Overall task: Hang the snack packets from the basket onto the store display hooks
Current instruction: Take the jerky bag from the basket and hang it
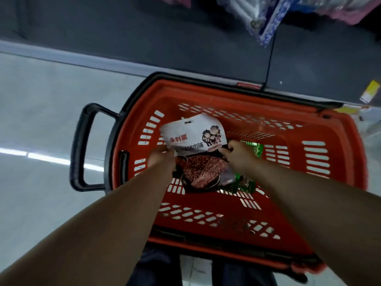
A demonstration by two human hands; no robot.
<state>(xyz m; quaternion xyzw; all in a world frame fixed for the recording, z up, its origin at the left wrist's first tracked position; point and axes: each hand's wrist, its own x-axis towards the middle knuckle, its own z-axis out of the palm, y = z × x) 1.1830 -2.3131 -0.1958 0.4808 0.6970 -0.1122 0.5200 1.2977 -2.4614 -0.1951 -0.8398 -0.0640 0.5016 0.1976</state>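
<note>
A white and dark red snack packet (195, 145) with a hang hole at its top is held over the red plastic basket (338, 182). My left hand (161, 158) grips its left edge. My right hand (237, 154) pinches its right edge. Under the packet, on the basket floor, a green packet (256, 149) shows partly, mostly hidden by my right hand and arm. No display hook is clearly visible.
The basket has a black pull handle (80, 147) sticking out to the left and stands on a pale floor (41, 100). A dark shelf base (185, 38) runs along the top, with bagged goods (266, 19) hanging at the upper right. A yellow tag (370, 90) lies at the right edge.
</note>
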